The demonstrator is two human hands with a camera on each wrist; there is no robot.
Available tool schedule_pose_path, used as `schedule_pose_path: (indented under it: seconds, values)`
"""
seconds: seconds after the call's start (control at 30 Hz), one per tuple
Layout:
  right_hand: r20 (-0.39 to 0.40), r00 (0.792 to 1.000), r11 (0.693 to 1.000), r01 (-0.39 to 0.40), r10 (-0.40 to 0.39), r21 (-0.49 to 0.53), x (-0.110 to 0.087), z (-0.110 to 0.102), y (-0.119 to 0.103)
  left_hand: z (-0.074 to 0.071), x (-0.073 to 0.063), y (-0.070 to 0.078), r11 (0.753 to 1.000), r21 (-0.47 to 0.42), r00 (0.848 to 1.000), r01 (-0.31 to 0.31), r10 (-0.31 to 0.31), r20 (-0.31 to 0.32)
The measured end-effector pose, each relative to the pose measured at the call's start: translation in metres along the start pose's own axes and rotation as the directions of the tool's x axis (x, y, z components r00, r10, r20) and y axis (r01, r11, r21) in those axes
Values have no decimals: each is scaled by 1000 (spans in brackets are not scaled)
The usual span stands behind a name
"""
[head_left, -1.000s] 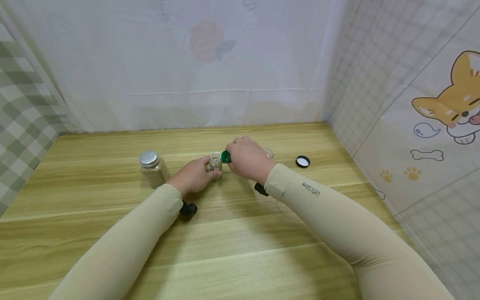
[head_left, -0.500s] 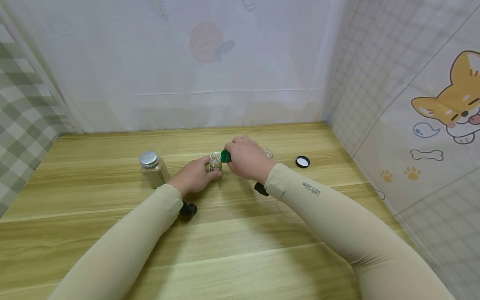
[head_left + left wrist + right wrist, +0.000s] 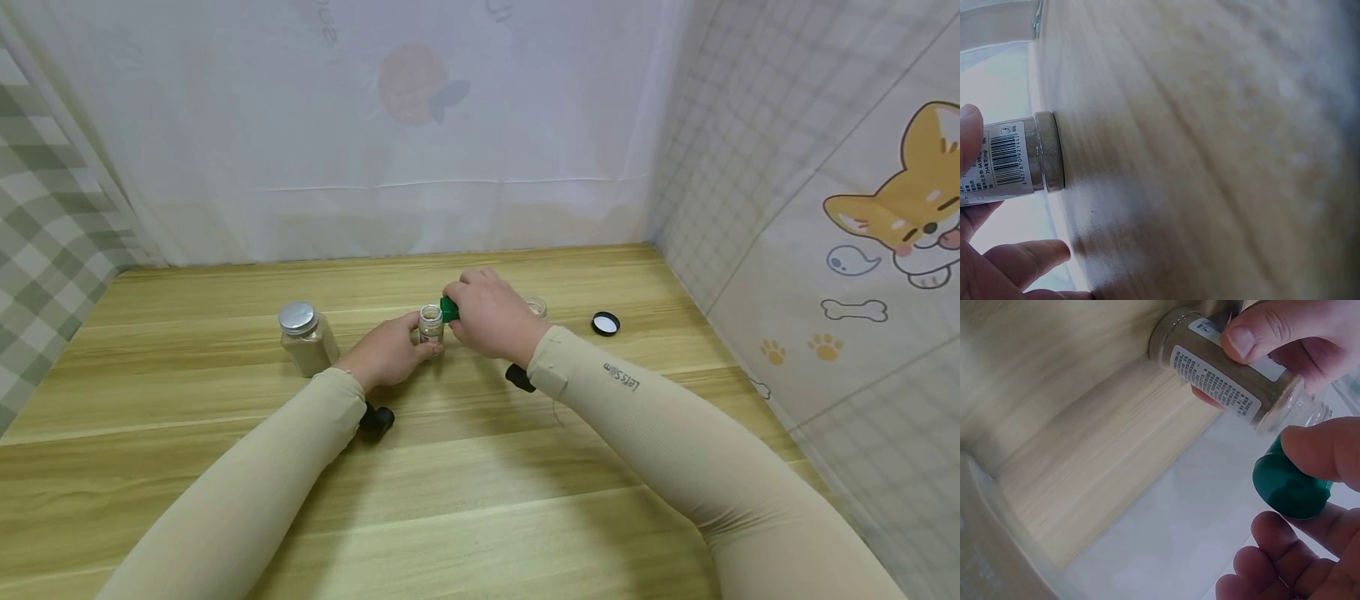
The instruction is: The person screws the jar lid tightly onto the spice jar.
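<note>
My left hand (image 3: 386, 352) grips a small glass spice jar (image 3: 431, 327) that stands upright on the table with its mouth uncovered. Brown powder and a white printed label on the jar (image 3: 1229, 378) show in the right wrist view; a barcode faces the left wrist camera. Between thumb and fingers, my right hand (image 3: 495, 315) pinches a green cap (image 3: 449, 310). In the right wrist view the cap (image 3: 1291, 481) is tilted right beside the jar's clear neck; whether they touch I cannot tell. The back of the right hand hides part of the cap in the head view.
A larger glass jar (image 3: 309, 340) with a silver lid stands to the left of the left hand. Behind the right hand, a clear round glass container (image 3: 536, 305) is partly hidden. A black lid (image 3: 605, 323) with a white inside lies farther right on the wooden table.
My right hand has shifted slightly left and away from me, and the green cap in it has turned, showing its side now. The left hand and the small jar stay put.
</note>
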State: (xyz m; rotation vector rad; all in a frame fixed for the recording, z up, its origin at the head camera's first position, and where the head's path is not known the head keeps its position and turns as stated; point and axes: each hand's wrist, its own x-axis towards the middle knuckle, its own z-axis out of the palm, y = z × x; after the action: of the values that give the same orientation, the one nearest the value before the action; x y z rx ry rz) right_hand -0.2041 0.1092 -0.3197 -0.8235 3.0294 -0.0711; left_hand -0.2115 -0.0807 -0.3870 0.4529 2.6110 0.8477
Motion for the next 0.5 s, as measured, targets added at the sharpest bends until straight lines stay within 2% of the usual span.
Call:
schedule_pose_path:
  seconds: [0.5]
  values:
    - [-31, 999, 1000, 17, -17, 11, -1, 2, -3, -2, -2, 2, 1000, 1, 1000, 5, -5, 9]
